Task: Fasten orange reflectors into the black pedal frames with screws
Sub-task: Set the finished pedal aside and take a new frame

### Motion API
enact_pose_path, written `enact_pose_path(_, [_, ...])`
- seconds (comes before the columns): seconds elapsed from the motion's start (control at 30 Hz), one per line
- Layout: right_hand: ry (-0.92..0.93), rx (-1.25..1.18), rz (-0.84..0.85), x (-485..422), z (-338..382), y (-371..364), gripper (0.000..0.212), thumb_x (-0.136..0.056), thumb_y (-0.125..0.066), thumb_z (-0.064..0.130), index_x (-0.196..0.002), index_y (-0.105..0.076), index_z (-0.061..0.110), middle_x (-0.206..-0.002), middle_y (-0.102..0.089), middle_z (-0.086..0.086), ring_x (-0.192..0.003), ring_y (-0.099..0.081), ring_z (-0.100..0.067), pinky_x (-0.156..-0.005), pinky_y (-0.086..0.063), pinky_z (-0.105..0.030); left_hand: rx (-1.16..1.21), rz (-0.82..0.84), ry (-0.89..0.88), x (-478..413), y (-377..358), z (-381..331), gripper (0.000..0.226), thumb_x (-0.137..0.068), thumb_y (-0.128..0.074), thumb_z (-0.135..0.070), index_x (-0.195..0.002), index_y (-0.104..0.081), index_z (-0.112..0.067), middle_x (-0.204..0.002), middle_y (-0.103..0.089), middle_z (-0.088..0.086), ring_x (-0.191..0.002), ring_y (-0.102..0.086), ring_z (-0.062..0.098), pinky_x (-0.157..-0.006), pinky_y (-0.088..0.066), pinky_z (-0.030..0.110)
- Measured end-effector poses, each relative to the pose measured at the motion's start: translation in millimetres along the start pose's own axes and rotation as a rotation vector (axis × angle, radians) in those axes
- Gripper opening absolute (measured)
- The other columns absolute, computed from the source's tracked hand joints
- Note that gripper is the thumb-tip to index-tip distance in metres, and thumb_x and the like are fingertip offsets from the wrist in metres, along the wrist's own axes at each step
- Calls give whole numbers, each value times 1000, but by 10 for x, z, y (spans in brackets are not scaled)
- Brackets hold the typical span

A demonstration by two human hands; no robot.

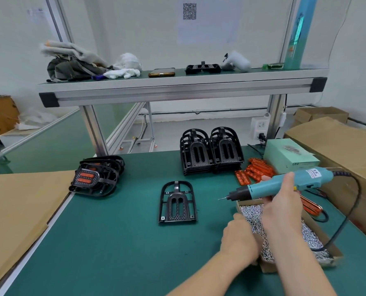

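A single black pedal frame (178,202) lies flat on the green mat, its two slots empty. My right hand (281,205) grips a teal electric screwdriver (284,184) above a cardboard box of screws (305,236), its bit pointing left. My left hand (240,238) reaches into the box's near left corner, fingers curled down among the screws; what they hold is hidden. Loose orange reflectors (255,170) lie behind the screwdriver. Two stacks of empty black frames (210,151) stand at the back. A pile of frames fitted with orange reflectors (96,176) sits at the left.
A pale green power box (288,155) and a large cardboard carton (338,150) line the right side. The screwdriver's black cable (352,201) loops over the screw box. Brown cardboard (17,206) covers the left. An aluminium shelf (177,86) with cloths and a phone spans above.
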State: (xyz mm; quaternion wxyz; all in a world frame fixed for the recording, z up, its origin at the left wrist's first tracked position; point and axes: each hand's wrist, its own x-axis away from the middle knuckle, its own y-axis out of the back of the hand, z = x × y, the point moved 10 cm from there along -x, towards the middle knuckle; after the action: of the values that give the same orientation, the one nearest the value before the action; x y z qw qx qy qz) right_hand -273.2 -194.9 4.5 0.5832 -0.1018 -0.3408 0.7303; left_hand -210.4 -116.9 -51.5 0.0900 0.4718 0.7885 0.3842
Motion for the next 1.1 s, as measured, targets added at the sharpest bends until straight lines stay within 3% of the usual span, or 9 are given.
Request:
enact_pose_path(0.07, [213, 57, -116, -78, 251, 205, 4, -108, -44, 35, -108, -46, 38, -93, -68, 24, -78, -62, 14, -74, -50, -15, -32, -7, -16, 22, 28, 50, 20, -88, -52, -16, -97, -34, -14, -121, -60, 19, -113, -57, 39, -87, -47, 43])
enact_pose_path(0.17, [338, 88, -75, -127, 504, 198, 32, -105, -46, 48, -119, -50, 19, -99, -73, -5, -91, -69, -9, -83, -55, -27, -88, -10, -46, 121, 122, 184, 14, -88, -48, -17, -97, -37, -15, -114, -62, 15, -105, -59, 37, -85, -48, 43])
enact_pose_path(0.3, [422, 106, -30, -188, 656, 187, 37, -105, -45, 47, -127, -49, 17, -92, -73, -3, -85, -68, -8, -81, -54, -28, -92, -21, -81, 333, 319, 523, 8, -89, -47, -21, -96, -43, -17, -94, -63, 5, -86, -61, 25, -72, -51, 41])
enact_pose_path(0.4, [432, 101, -37, -208, 718, 181, 36, -106, -44, 44, -127, -47, 15, -79, -74, 5, -85, -69, -7, -86, -56, -30, -124, -51, -88, 515, 531, 799, 8, -89, -48, -25, -87, -40, -24, -82, -59, -3, -73, -54, 18, -64, -42, 35])
enact_pose_path(0.5, [425, 86, -16, -224, 725, 174, 35, -107, -44, 43, -129, -46, 16, -73, -74, 9, -85, -69, -7, -92, -56, -30, -161, -72, -51, 699, 751, 1076, 9, -87, -48, -27, -94, -44, -24, -82, -62, -2, -77, -57, 21, -70, -47, 35])
enact_pose_path(0.67, [391, 82, -37, -227, 589, 156, 30, -106, -46, 45, -120, -49, 19, -90, -71, -3, -88, -68, -11, -97, -53, -35, -268, -177, 38, 963, 1168, 1471, 18, -87, -49, -33, -103, -43, -26, -90, -65, 1, -88, -60, 23, -76, -49, 31])
enact_pose_path(0.83, [342, 81, -42, -228, 331, 137, 26, -105, -46, 47, -111, -49, 22, -82, -73, 3, -90, -66, -11, -105, -50, -38, -361, -294, 107, 1057, 1496, 1755, 14, -88, -46, -33, -100, -41, -28, -83, -62, -2, -83, -61, 21, -72, -49, 31])
enact_pose_path(1.0, [310, 82, -45, -225, 167, 91, 21, -107, -45, 44, -105, -49, 23, -67, -72, 14, -81, -67, -6, -92, -55, -32, -431, -404, 151, 1043, 1814, 1994, 10, -90, -44, -35, -94, -39, -29, -76, -60, -4, -74, -60, 16, -69, -51, 33])
enact_pose_path(1.1, [300, 83, -53, -233, 121, 98, 20, -106, -46, 43, -104, -50, 24, -81, -71, 5, -82, -68, -7, -91, -56, -32, -446, -458, 176, 1029, 1992, 2135, 8, -90, -44, -34, -94, -39, -29, -74, -58, -6, -69, -58, 14, -66, -51, 32])
